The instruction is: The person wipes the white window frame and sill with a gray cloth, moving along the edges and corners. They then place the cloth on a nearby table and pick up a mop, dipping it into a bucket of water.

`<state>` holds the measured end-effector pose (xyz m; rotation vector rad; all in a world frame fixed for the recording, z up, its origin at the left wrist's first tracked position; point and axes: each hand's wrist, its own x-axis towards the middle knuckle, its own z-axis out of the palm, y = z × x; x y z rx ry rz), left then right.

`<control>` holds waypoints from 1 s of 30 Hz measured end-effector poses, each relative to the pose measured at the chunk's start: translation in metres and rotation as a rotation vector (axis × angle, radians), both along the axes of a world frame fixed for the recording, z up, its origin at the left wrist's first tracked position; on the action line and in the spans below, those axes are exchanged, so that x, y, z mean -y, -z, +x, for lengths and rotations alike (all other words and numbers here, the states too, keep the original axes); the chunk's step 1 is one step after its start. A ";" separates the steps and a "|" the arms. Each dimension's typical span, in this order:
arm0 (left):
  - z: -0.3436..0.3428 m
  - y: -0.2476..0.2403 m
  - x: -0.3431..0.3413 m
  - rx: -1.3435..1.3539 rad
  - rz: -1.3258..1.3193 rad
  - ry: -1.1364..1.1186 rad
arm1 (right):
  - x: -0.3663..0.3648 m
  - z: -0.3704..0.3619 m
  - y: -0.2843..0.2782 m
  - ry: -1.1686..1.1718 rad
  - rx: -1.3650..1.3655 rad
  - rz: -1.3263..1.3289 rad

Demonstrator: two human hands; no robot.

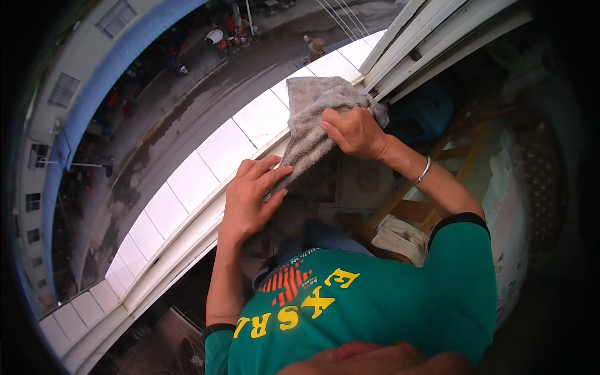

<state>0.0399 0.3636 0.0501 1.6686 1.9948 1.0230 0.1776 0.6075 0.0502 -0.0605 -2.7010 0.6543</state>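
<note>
A grey terry cloth [309, 125] lies bunched over the window track [262, 150], with one flat corner spread on the white tiled outer ledge [215, 153]. My right hand [356, 130] is closed in a fist round the cloth's upper folds, close to the white sliding window frame [425, 44]. Lower down, my left hand [250, 190] pinches the cloth's narrow end between thumb and fingers, at the inner edge of the track. The part of the track beneath the cloth is hidden.
Beyond the ledge, far below, runs a street [187, 106] with a building [37, 187] across it. Inside, a wooden frame [431, 187] stands by my right arm, with a pale cloth [400, 240] on it. A blue plastic object [431, 112] sits in shadow under the window.
</note>
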 end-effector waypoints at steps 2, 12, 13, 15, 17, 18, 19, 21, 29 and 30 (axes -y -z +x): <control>0.000 0.001 0.000 -0.015 0.008 -0.004 | 0.021 -0.001 -0.005 0.030 -0.048 -0.117; 0.004 -0.005 0.000 -0.117 -0.058 0.029 | 0.009 0.006 -0.002 0.034 -0.061 -0.068; 0.004 -0.004 0.000 -0.123 -0.053 0.027 | 0.022 0.003 -0.006 -0.014 -0.105 -0.155; 0.003 -0.001 0.001 -0.089 -0.032 0.007 | 0.063 0.000 -0.013 -0.101 -0.186 -0.331; 0.000 0.003 0.001 -0.046 -0.004 0.006 | 0.095 -0.005 -0.014 -0.258 -0.305 -0.389; -0.001 0.007 0.002 -0.017 0.014 -0.001 | 0.105 -0.005 -0.018 -0.293 -0.312 -0.437; -0.002 0.009 0.002 0.011 0.032 -0.006 | 0.113 -0.004 -0.023 -0.327 -0.319 -0.484; -0.002 0.007 0.003 0.028 0.068 -0.023 | 0.117 -0.002 -0.026 -0.366 -0.328 -0.516; -0.005 0.009 0.003 0.056 0.154 -0.003 | 0.079 0.067 -0.021 0.097 -0.520 -0.500; -0.005 0.010 0.003 0.033 0.181 0.006 | 0.082 0.071 -0.022 0.201 -0.586 -0.555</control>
